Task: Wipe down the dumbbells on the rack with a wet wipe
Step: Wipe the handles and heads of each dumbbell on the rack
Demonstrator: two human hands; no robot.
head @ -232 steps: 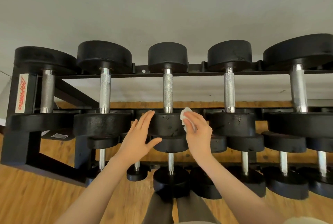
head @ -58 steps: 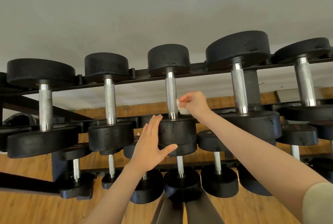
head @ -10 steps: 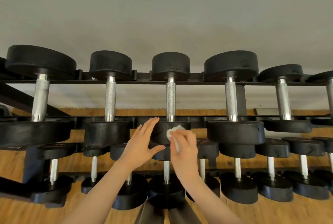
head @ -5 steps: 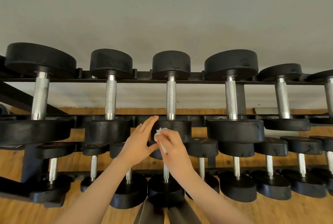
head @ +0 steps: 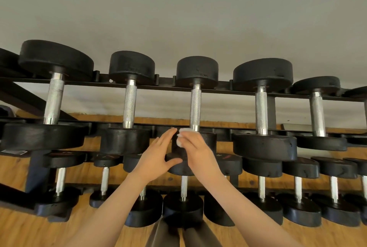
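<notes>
Wall (head: 178,8): plain grey, fills upper frame
Floor (head: 23,229): wood planks, orange-brown
Rack (head: 218,90): black steel, 2 tiers visible; white label at far left of front rail, text too small to read
Dumbbells, upper tier: 5 in a row, black round heads, knurled chrome handles. Centre dumbbell (head: 195,105) is the one being wiped
Lower tier dumbbells (head: 262,167): smaller, black; reddish markings on near heads, illegible
Left hand (head: 156,157): fingers straight, relaxed, flat against left side of centre dumbbell's near head, thumb spread below
Right hand (head: 196,151): fingers curled round wet wipe (head: 183,136), white, bunched, pressed on near head's top-left edge, just below handle
Dark trouser legs at bottom edge
</notes>
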